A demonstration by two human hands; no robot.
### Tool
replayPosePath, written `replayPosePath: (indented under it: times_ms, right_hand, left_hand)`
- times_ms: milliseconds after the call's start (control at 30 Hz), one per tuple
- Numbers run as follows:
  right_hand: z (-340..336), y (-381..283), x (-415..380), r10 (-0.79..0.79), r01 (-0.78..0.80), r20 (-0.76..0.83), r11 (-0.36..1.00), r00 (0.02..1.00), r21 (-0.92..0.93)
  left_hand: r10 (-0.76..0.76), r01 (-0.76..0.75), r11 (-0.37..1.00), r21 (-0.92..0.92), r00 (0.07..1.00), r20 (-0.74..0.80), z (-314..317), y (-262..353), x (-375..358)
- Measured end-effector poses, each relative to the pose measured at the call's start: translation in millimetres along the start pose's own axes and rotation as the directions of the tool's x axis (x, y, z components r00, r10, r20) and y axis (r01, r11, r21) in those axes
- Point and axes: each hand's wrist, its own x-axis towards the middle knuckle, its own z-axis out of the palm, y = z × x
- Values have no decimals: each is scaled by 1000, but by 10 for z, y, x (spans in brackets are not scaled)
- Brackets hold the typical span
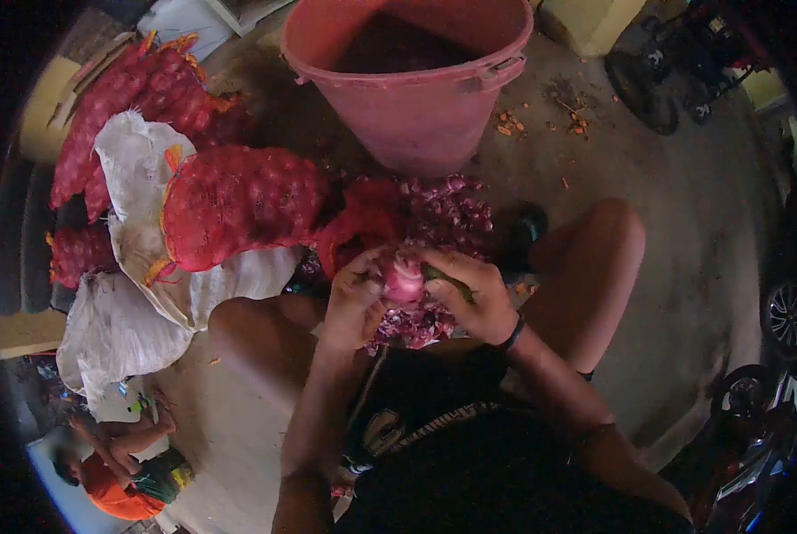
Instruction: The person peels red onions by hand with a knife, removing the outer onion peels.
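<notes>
A peeled, pink-purple onion (404,281) is held up in front of my lap between both hands. My left hand (356,301) is closed around its left side, fingers curled. On the other side my right hand (471,298) grips a slim dark green object (452,283), which may be a knife handle; no blade can be made out. Its fingertips meet the onion. Loose purple onion skins (412,327) lie below the hands. More skins (452,209) spread over the floor just beyond.
A large pink plastic tub (407,116) stands ahead. At left are a red mesh sack of onions (243,205), more filled mesh sacks (140,98) and white woven sacks (118,329). Another person (123,472) sits at lower left. Wheeled vehicles (790,316) line the right edge.
</notes>
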Motion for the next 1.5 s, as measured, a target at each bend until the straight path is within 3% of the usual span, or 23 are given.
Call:
replayPosePath:
  times_ms: [100, 200, 300, 400, 500, 533, 600, 733, 800, 867, 900, 967, 1033, 1267, 1367, 1500]
  right_hand:
    - [-23, 54, 7, 32, -28, -24, 990, 999, 140]
    - [0, 19, -53, 232, -227, 29, 905, 972, 359]
    - [36, 14, -70, 301, -306, 87, 833, 950, 460]
    - [-8, 22, -80, 385, -415, 170, 749, 907, 516]
    - [-76, 28, 72, 401, -340, 62, 673, 914, 657]
    - [-44, 204, 46, 494, -377, -13, 679, 869, 630]
    - [-13, 312, 66, 532, -444, 35, 667, 846, 598]
    - [49, 596, 140, 689, -543, -53, 613, 722, 574]
    - [113, 732, 95, 569, -537, -112, 813, 815, 225]
    - [156, 712, -7, 478, -475, -96, 878, 873, 58]
    - [169, 379, -4, 457, -451, -78, 888, 886, 87]
    - [245, 135, 24, 302, -299, -59, 953, 952, 45]
    - [295, 73, 20, 17, -23, -61, 995, 998, -102]
    - [312, 86, 63, -29, -3, -105, 957, 994, -291]
    - [289, -1, 61, 44, -77, -120, 954, 992, -290]
    - [283, 12, 66, -42, 5, -165, 976, 985, -216]
  left_hand:
    - [119, -127, 919, 372, 992, 45, 130, 62, 19]
    - [78, -78, 997, 27, 997, 1, 224, 117, 87]
    - [92, -92, 994, 51, 996, 10, 159, 140, 88]
    - [67, -39, 959, 282, 994, -89, 118, 138, 79]
    - [-20, 36, 982, 187, 996, -84, 28, 101, 3]
    - [4, 5, 984, 177, 999, -50, 26, 85, 9]
    - [49, -53, 986, 157, 998, 24, 31, 57, 40]
    - [56, -55, 992, 117, 998, -8, 7, 43, 51]
    - [67, -60, 994, 93, 995, -77, 9, 37, 54]
    - [118, -108, 991, 77, 983, -138, 41, 31, 84]
    - [145, -135, 988, 69, 974, -174, 55, 24, 91]
    - [197, -168, 976, 140, 953, -229, 64, 3, 115]
    - [209, -168, 970, 176, 946, -250, 102, -19, 119]
    - [195, -160, 976, 151, 945, -262, 212, -27, 124]
    - [186, -162, 980, 115, 951, -246, 225, -28, 126]
    - [193, -180, 980, 81, 964, -185, 218, -26, 119]
